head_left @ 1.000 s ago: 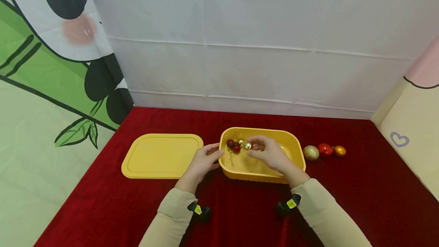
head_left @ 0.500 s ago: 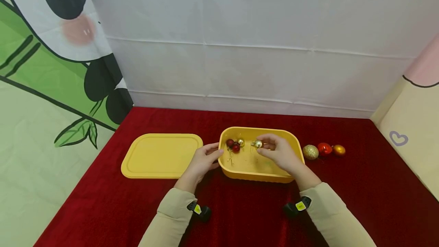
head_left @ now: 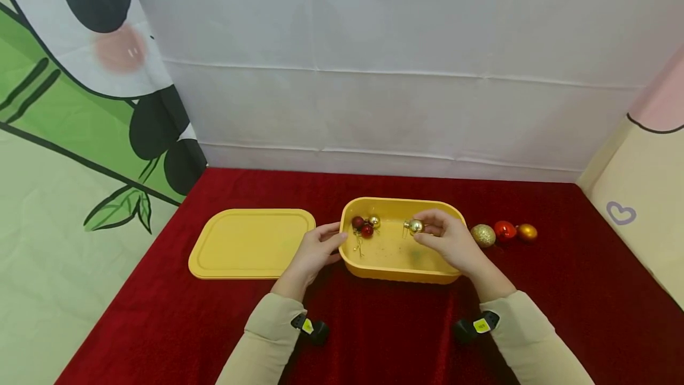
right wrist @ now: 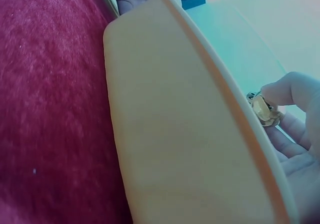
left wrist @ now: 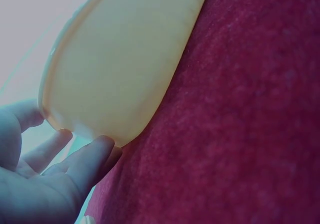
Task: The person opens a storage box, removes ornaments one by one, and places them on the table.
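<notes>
A yellow plastic box (head_left: 385, 275) stands without its lid in the middle. My left hand (head_left: 319, 247) holds it at the left end, thumb over the rim and fingers against the outer wall, as the left wrist view also shows. Over the right part of the box, my right hand (head_left: 449, 241) pinches a shiny gold Christmas ball (head_left: 416, 226) between thumb and fingers. In the right wrist view the gold ball (right wrist: 262, 108) shows just beyond the rim. Inside at the left lie a small gold ball (head_left: 374, 221), a bright red ball (head_left: 367, 231) and a dark red ball (head_left: 357, 223).
The flat yellow lid (head_left: 251, 242) lies left of the box. To its right sit a glittery gold ball (head_left: 483, 235), a red ornament (head_left: 504, 231) and an orange-gold ball (head_left: 527, 232). Red cloth (head_left: 374, 337) covers the table; a white sheet (head_left: 374, 76) hangs behind.
My right hand has moved right with the gold ball, away from the other ornaments inside the box. The left hand has stayed on the left end.
</notes>
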Motion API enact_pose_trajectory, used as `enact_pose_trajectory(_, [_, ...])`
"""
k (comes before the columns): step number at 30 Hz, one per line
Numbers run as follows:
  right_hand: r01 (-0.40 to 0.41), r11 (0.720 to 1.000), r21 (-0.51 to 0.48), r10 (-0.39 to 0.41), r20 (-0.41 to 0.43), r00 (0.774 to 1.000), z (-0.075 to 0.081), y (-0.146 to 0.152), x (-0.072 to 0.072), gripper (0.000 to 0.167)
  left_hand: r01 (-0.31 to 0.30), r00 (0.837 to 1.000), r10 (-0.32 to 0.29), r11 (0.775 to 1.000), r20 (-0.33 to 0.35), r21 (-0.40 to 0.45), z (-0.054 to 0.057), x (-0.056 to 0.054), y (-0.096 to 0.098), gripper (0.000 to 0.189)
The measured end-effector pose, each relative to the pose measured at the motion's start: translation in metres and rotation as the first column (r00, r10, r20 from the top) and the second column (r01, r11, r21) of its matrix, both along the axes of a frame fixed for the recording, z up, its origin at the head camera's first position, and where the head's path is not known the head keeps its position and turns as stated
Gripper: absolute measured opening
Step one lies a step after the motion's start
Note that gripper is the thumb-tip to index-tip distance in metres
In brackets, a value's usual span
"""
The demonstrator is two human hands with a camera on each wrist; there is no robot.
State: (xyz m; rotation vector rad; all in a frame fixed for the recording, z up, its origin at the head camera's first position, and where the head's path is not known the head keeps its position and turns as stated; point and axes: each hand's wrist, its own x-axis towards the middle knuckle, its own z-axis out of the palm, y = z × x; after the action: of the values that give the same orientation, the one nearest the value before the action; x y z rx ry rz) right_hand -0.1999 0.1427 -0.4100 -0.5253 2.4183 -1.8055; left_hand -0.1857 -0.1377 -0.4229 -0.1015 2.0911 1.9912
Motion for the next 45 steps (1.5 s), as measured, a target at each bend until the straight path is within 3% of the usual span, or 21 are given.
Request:
enact_pose_trajectory(1, [0.005,1.000,-0.003,-0.005,-0.002,1.000,0.000,0.002,0.000,0.033,-0.001,1.000,0.001,1.000,0.001,-0.002,0.003,0.002,0.001,0.046])
enact_pose_trajectory(5, [0.017,1.000,-0.025,-0.018,-0.024,1.000,-0.001,0.010,0.003,0.033,-0.010,1.000,0.010,1.000,-0.003,-0.001,-0.003,0.000,0.001,0.046])
enact_pose_trajectory(11, [0.073,0.995,-0.067,-0.074,-0.023,0.997,0.000,0.021,0.007,0.034,0.007,1.000,-0.008,1.000,0.000,-0.010,0.002,0.001,0.002,0.046])
enact_pose_trajectory(15, [0.142,0.988,-0.063,-0.143,-0.022,0.989,0.002,0.030,0.011,0.033,-0.004,1.000,0.003,1.000,-0.004,-0.014,-0.008,-0.004,0.002,0.046])
enact_pose_trajectory(19, [0.184,0.975,-0.122,-0.190,-0.034,0.981,0.004,0.040,0.014,0.032,-0.013,1.000,0.013,1.000,-0.011,-0.013,-0.015,-0.007,0.002,0.046])
enact_pose_trajectory(32, [0.246,0.902,-0.355,-0.254,0.025,0.967,0.003,0.073,0.015,0.023,-0.016,1.000,0.016,1.000,-0.005,-0.018,-0.017,-0.009,0.002,0.047])
enact_pose_trajectory(45, [0.229,0.835,-0.501,-0.273,-0.015,0.962,-0.001,0.096,0.008,0.023,-0.048,0.999,0.048,0.998,0.007,-0.049,-0.016,-0.009,0.002,0.044])
